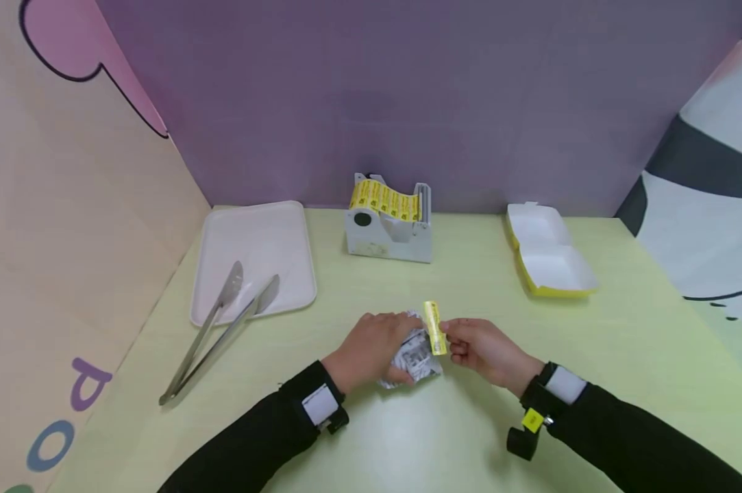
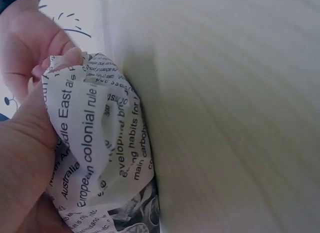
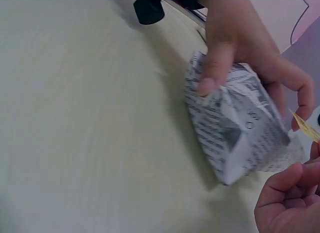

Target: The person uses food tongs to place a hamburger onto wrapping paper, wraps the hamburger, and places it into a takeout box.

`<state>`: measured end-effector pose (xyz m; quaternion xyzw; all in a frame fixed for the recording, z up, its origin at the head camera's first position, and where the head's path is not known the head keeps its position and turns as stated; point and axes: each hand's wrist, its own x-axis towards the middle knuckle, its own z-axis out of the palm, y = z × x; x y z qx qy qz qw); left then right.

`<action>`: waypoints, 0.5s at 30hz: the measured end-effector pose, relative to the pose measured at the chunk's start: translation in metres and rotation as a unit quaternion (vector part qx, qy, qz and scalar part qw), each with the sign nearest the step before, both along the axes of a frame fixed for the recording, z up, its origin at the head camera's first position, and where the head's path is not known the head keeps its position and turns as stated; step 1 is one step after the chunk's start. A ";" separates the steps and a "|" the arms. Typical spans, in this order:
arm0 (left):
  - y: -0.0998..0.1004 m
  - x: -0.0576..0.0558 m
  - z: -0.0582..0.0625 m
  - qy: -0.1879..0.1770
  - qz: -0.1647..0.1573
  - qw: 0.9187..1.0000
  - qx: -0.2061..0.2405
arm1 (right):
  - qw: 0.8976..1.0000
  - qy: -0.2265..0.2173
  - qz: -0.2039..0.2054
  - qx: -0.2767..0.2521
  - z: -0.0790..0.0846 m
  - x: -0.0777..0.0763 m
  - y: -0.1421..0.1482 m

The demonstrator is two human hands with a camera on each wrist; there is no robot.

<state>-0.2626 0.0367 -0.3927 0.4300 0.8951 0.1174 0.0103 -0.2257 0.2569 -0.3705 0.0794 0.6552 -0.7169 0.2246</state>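
Note:
A parcel wrapped in newsprint-patterned paper (image 1: 415,357) rests on the table, with my left hand (image 1: 368,348) curled over it and gripping its side. Printed words and crumpled folds show on the wrapper (image 2: 97,138) in the left wrist view; what lies inside is hidden. Between thumb and fingertips my right hand (image 1: 486,350) pinches a yellow sticker (image 1: 434,330) by its edge, just right of the parcel. The right wrist view shows the sticker (image 3: 306,127) raised near the left hand's fingers; whether it touches the wrapper I cannot tell.
A label dispenser (image 1: 386,239) with a roll of yellow stickers stands near the back wall. At left, metal tongs (image 1: 205,352) lie partly across a white tray (image 1: 256,236). An open white-and-yellow takeaway box (image 1: 558,268) sits at the back right.

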 end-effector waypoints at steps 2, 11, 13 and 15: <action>0.000 0.000 -0.001 0.015 -0.005 1.000 -0.008 | 1.000 -0.011 -0.007 -0.004 -0.007 0.003 -0.001; 0.001 -0.001 -0.004 0.003 -0.002 1.000 -0.006 | 0.999 -0.035 -0.014 -0.014 -0.019 0.003 -0.002; 0.001 -0.001 -0.004 0.001 -0.004 1.000 -0.001 | 0.999 -0.035 -0.011 -0.013 -0.020 0.003 -0.002; 0.000 -0.001 -0.004 0.001 -0.005 1.000 0.004 | 0.999 -0.033 -0.010 -0.007 -0.021 0.002 -0.002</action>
